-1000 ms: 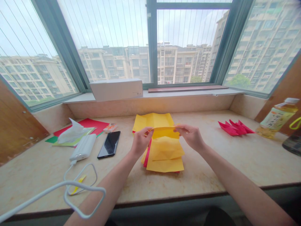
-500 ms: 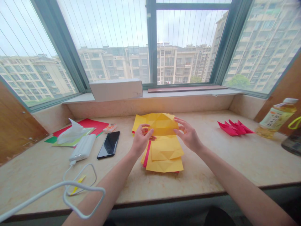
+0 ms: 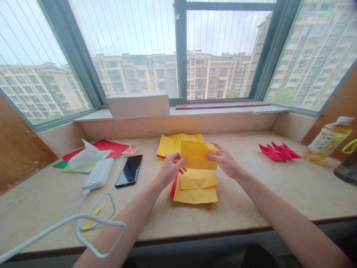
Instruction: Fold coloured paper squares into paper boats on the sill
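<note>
The right edge cuts off the dark object (image 3: 346,172); at lower left the white cable (image 3: 83,216) leaves frame; the white box (image 3: 136,107) bears unreadably small print; the raised yellow sheet (image 3: 195,154) partly hides the paper pile (image 3: 195,197).

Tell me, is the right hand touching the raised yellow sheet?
Touching; the head view shows the right hand with its thumb on the raised yellow sheet.

Looks like somebody's home to me, an upstairs room in an apartment: a stone-look tabletop (image 3: 251,193) built into a bay window (image 3: 181,52), wood panelling (image 3: 22,149) at either side, apartment blocks (image 3: 134,74) outside, and a phone (image 3: 129,171) and drink bottle (image 3: 329,139) lying about casually.
</note>
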`<control>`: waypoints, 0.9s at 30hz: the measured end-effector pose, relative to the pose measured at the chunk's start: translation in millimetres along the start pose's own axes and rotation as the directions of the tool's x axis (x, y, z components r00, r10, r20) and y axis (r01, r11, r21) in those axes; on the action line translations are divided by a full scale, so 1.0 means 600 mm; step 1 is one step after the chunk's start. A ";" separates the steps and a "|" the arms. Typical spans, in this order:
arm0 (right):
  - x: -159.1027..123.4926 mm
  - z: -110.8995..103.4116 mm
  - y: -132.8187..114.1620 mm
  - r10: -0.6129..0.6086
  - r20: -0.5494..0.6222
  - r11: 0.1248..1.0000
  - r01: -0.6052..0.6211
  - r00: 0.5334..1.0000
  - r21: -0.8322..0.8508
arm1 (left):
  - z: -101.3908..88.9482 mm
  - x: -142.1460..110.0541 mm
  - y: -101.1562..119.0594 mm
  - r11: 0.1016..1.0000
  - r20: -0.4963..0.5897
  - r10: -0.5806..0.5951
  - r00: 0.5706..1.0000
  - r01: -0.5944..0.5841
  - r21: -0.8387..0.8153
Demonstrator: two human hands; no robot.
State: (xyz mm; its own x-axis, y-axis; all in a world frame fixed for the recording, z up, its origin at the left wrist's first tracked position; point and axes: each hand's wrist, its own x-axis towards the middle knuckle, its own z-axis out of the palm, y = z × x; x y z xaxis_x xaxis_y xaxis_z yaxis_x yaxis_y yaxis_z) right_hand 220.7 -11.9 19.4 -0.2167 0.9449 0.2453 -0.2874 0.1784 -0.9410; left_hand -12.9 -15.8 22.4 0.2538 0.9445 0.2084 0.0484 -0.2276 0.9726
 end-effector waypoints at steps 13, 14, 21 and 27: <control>0.002 -0.013 0.011 -0.075 -0.080 0.970 0.054 0.994 -0.236 | 0.002 0.000 0.003 0.997 0.008 -0.010 1.000 0.010 -0.073; 0.000 -0.014 0.010 -0.072 -0.061 0.964 0.054 0.995 -0.259 | 0.002 0.000 0.003 0.997 0.003 -0.010 1.000 0.010 -0.078; -0.010 -0.013 -0.006 0.025 0.153 0.912 0.040 0.988 -0.408 | -0.002 0.005 -0.002 0.994 -0.059 -0.019 0.998 0.012 -0.107; 0.001 -0.006 0.019 -0.165 0.042 0.789 0.158 0.985 -0.594 | 0.003 -0.004 0.004 0.996 0.038 -0.044 0.998 0.047 -0.082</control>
State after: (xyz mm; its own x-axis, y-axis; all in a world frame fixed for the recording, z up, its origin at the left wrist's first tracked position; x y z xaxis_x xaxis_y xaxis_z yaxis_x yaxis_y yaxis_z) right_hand 220.8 -8.3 7.9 -0.2054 0.8900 0.4071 0.2935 0.4528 -0.8419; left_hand -11.4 -19.2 24.1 0.2877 0.9440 0.1616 -0.0192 -0.1631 0.9864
